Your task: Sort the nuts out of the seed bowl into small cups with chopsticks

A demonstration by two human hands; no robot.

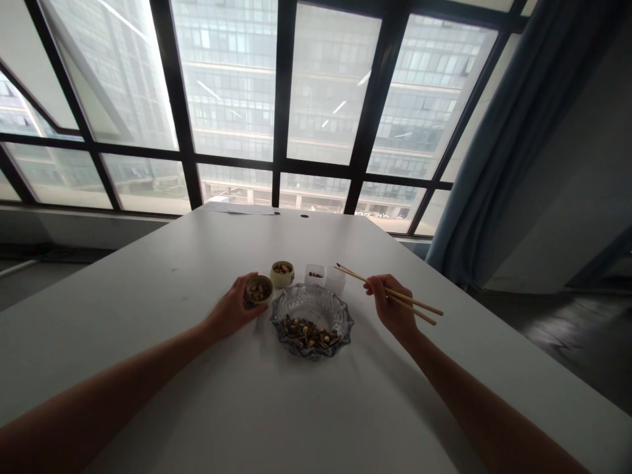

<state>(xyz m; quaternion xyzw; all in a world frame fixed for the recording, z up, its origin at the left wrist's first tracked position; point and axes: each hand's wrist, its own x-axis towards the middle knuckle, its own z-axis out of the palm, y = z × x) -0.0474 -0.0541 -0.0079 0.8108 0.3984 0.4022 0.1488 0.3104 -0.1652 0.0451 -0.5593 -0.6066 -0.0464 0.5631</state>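
Note:
My left hand [236, 304] is wrapped around a small round cup [259, 301] holding brownish, nut-like pieces, left of the glass bowl. A pair of wooden chopsticks [412, 304] is held in my right hand [395, 303]; their tips are close together above the clear plastic cups, with a tiny dark speck at the end that I cannot make out. The scalloped clear glass bowl [316, 304] stands between my hands, with a mix of dark seeds and paler nuts [309, 334] lying toward its near side.
Behind the bowl stand a second small cup [282, 282] with nut-like pieces, a clear plastic cup [315, 280] with a few dark bits, and another clear plastic cup [336, 284]. Papers [239, 209] lie at the white table's [197, 243] far edge by the windows. A blue curtain [494, 151] hangs at right.

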